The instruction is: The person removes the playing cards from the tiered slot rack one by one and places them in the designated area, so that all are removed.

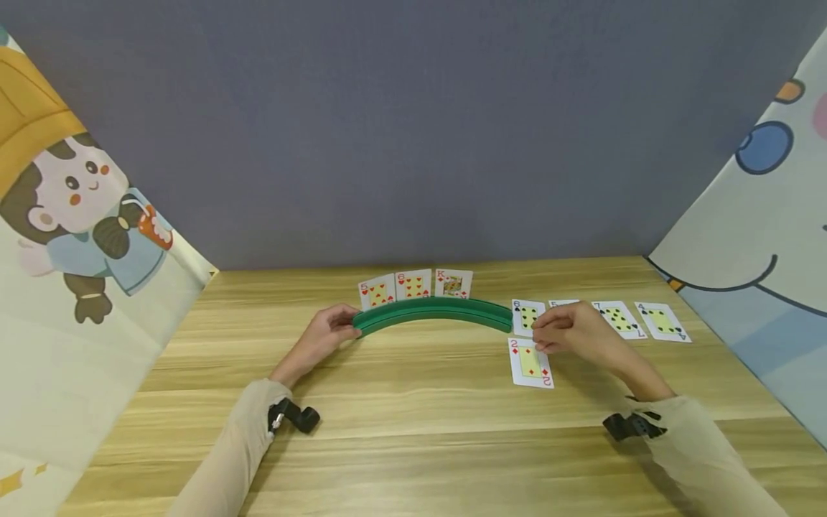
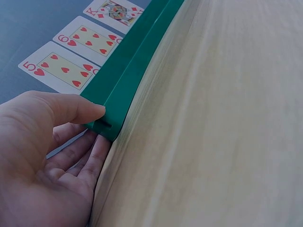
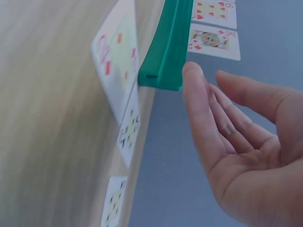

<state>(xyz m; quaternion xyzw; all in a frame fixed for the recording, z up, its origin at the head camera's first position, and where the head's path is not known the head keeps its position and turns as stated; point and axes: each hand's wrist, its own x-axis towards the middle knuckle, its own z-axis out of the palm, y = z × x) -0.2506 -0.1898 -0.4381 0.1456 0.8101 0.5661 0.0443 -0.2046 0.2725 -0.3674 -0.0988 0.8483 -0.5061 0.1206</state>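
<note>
My left hand (image 1: 321,334) pinches the left end of a green curved card holder (image 1: 429,309), thumb on top in the left wrist view. Standing in its slot are a five of hearts (image 1: 377,291), a six of hearts (image 1: 413,285) and a king of diamonds (image 1: 454,283). Beyond the holder's right end, my right hand (image 1: 575,334) is over the cards beside it, a two of diamonds (image 1: 531,368) and a six of spades (image 1: 524,317). In the right wrist view, its thumb and fingers (image 3: 198,101) are apart, with nothing between them.
Right of the six of spades lie a card marked 5 (image 1: 561,303), mostly hidden behind my right hand, a seven of spades (image 1: 620,320) and a four of spades (image 1: 664,322). A dark grey panel (image 1: 413,143) rises behind the wooden table (image 1: 413,445); cartoon-printed sheets flank it.
</note>
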